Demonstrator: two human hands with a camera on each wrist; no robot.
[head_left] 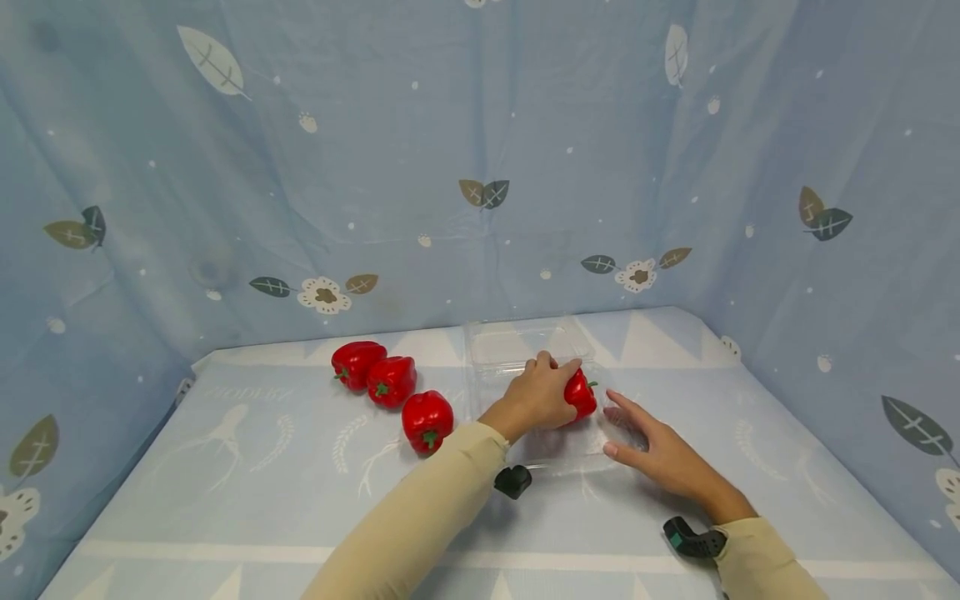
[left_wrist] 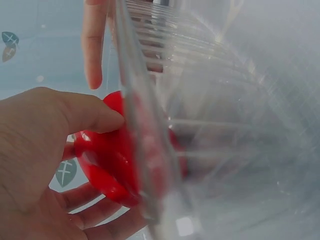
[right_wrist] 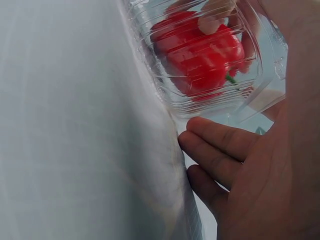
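Red pepper (head_left: 581, 395) held inside clear plastic clamshell tray (head_left: 558, 454) on worktop (head_left: 225, 517), curled round by left hand (head_left: 536, 396); grip closed on it, thumb over top; right hand (head_left: 660, 450) laid flat against tray's right wall, fingers straight, nothing held; three more peppers (head_left: 390, 382) lined up to left, apart from tray; judged best: pepper lowered gently to tray floor, tray steadied, lid (head_left: 525, 342) kept back.

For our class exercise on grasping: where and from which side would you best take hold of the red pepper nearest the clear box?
Probably grip the nearest loose pepper across its broad shoulders, coming from above. It lies with its stem toward the viewer, its rounded flanks free, and a gap separates it from the neighbouring pepper.
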